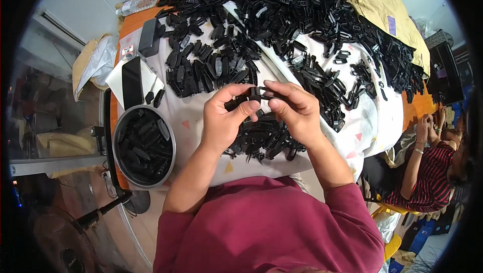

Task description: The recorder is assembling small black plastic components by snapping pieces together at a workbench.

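Over the near middle of the cloth-covered table (188,137), both of my hands meet at a small black plastic piece (255,93). My left hand (223,117) pinches one side of it between thumb and fingers. From the other side, my right hand (300,114) grips a slim black part (271,95) that touches or joins the first; the fingers hide where they meet. Just below the hands lies a heap of similar black parts (266,137). Farther left, more elongated black pieces (201,69) are spread on the cloth.
A round metal bowl (116,144) of black parts stands at the left, near a black phone (132,83). A large black pile (282,1) covers the far side. A plastic bottle (137,5) lies far left. Another person (427,172) sits at the right.
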Demonstrator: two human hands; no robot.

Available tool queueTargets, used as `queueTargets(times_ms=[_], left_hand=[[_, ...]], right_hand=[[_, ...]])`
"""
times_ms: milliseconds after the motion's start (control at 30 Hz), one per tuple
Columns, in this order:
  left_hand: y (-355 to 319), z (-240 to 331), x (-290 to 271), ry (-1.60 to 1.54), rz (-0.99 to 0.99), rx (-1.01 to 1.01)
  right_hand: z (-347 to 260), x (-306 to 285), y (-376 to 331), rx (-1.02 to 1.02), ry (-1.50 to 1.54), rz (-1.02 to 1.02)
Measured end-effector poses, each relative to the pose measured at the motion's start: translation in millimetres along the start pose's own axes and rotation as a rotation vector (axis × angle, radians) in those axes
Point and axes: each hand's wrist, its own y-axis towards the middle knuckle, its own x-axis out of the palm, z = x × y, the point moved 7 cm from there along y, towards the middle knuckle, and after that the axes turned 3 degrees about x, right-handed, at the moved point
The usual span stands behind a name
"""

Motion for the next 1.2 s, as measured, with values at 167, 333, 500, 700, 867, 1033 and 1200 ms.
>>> queueTargets(times_ms=[167, 333, 500, 700, 867, 1033, 1200], left_hand=[[0, 37, 0, 0.565, -0.092, 0.395], [0, 2, 2, 0.043, -0.042, -0.060], [-2, -6, 11, -0.069, 0.076, -0.021], [-32, -11, -12, -0.299, -0.044, -0.206], [-86, 94, -78, 1.201, 0.325, 0.490], [-138, 115, -149, 1.654, 0.599, 0.317], [-178, 116, -208, 1.137, 0.961, 0.396]], right_hand=[[-33, 7, -7, -0.401, -0.632, -0.075], [-34, 9, -15, -0.463, -0.620, 0.047], [-27, 15, -20, -0.383, -0.585, 0.145], [16, 36, -29, 0.288, 0.049, -0.128], [23, 55, -31, 0.274, 0.035, -0.337], [35, 67, -26, 0.385, -0.053, -0.381], [32, 92, -32, 0.364, -0.008, -0.421]])
